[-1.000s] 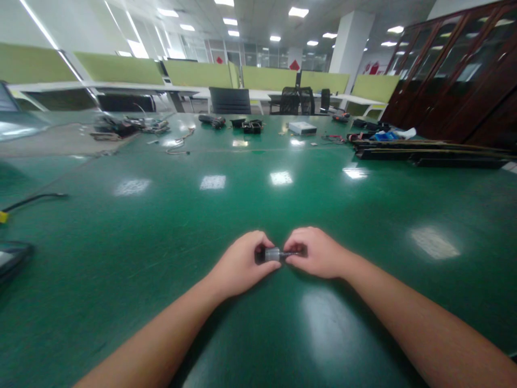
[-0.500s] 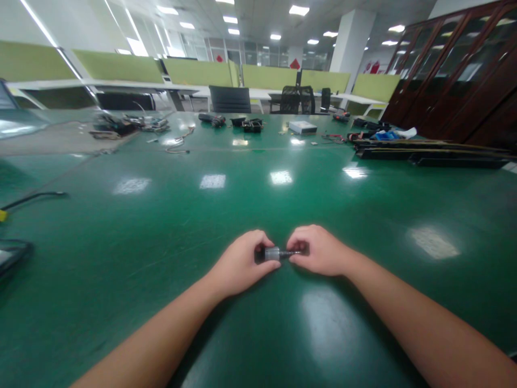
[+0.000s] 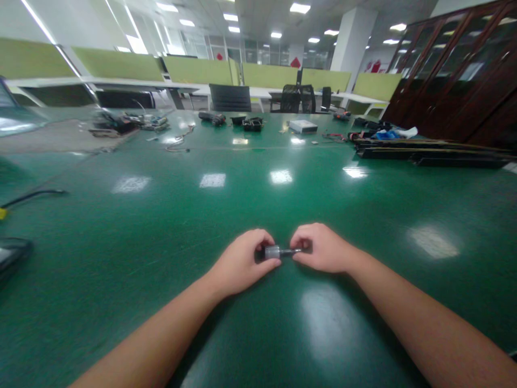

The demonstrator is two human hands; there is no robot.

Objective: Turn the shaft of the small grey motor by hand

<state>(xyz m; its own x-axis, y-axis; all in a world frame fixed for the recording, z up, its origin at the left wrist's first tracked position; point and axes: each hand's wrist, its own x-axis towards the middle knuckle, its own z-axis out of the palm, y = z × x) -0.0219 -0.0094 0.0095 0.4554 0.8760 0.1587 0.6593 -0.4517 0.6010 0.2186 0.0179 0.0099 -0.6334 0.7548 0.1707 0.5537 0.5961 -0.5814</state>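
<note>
Near the middle of the green table, a small grey metallic cylinder (image 3: 272,252) with a thin dark shaft (image 3: 287,251) lies sideways between my hands; blur hides its exact kind. My left hand (image 3: 244,261) is closed round the cylinder end, thumb in front and fingers behind, hiding its left part. The fingers of my right hand (image 3: 321,249) are curled in a pinch at the shaft's right end, so the tip is partly covered. A short stretch of shaft shows between the two hands.
Along the green table's (image 3: 169,215) far side lie a power drill (image 3: 212,118), black parts (image 3: 252,124), a white box (image 3: 302,126) and a cable (image 3: 177,144). Long black strips (image 3: 424,152) are stacked at the right. A black cable (image 3: 34,198) and a dark device (image 3: 14,254) sit at the left edge.
My right hand has shifted slightly right and up along the shaft. My left hand stays round the cylinder in nearly the same place.
</note>
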